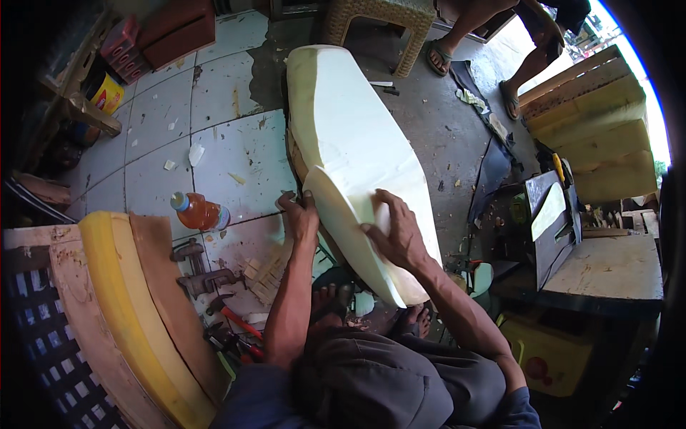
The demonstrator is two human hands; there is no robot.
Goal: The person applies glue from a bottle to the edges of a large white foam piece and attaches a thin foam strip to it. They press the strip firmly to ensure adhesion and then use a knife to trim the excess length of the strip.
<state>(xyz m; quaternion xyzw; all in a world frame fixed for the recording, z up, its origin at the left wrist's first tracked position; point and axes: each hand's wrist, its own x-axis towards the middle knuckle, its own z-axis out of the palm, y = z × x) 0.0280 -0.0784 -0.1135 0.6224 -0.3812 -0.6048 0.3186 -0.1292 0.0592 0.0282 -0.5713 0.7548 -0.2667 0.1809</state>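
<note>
A long pale motorcycle-seat foam (357, 114) lies lengthwise in front of me, its narrower end far away. Over its near part is a thin cream foam sheet (339, 204), its left edge lifted and curled away from the block. My left hand (301, 218) is at that raised edge, thumb against the sheet; its other fingers are partly hidden. On the sheet's inner side, my right hand (399, 232) rests with bent, parted fingers, the thumb touching the sheet and the fingertips slightly blurred.
Left stand an amber liquid bottle (200, 211), metal clamps (204, 279) and a yellow-edged foam seat (132, 300). A woven stool (379, 21) is at the back, near another person's legs (471, 32). Right are foam blocks (593, 136) and a low table (607, 264).
</note>
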